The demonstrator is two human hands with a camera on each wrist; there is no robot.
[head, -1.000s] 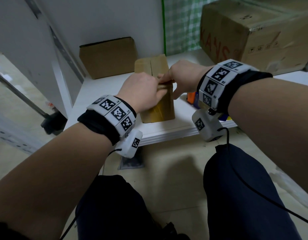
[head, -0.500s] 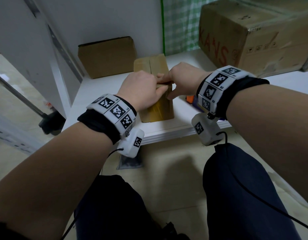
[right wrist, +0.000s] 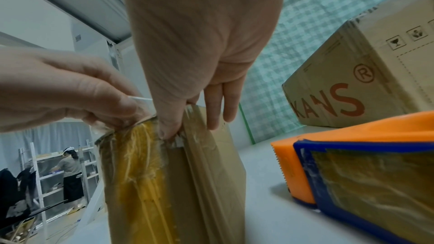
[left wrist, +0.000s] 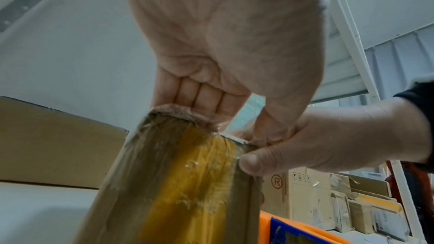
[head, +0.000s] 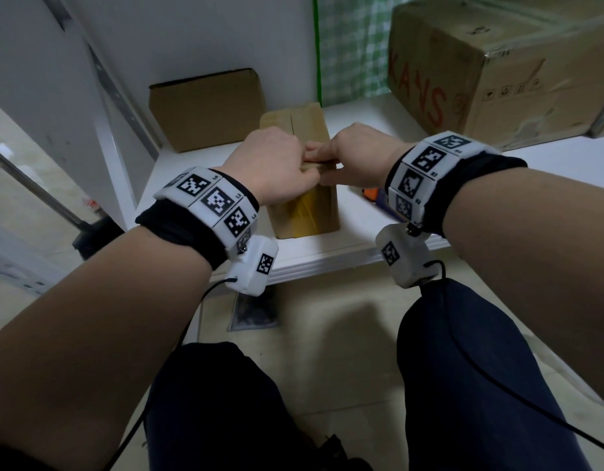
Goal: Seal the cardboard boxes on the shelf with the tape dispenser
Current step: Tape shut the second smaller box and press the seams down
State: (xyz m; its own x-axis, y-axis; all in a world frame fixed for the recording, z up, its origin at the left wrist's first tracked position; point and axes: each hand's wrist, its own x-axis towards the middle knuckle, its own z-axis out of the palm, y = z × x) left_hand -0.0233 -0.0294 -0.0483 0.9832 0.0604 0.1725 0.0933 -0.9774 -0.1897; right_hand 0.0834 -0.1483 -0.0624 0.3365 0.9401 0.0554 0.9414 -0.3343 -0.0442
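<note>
A small narrow cardboard box (head: 307,212) stands on the white shelf (head: 328,260), with a yellowish tape band down its front (left wrist: 187,183). My left hand (head: 280,161) sits over the box's top front edge. Its thumb and fingers pinch a strip of clear tape (right wrist: 140,99) there. My right hand (head: 355,154) meets it from the right. It pinches the box's top corner, thumb (left wrist: 249,162) on the front face and fingers (right wrist: 216,110) along the side. The orange and blue tape dispenser (right wrist: 352,164) lies on the shelf just right of the box, with neither hand on it.
A plain brown box (head: 209,107) stands against the back wall on the left. A large box printed KANS (head: 491,73) fills the back right, in front of a green checked curtain (head: 351,45). My knees are below the shelf edge. A person (right wrist: 68,170) works at far shelves.
Both hands stay at the box's top front edge. Only small shifts of the fingers and of the view show.
</note>
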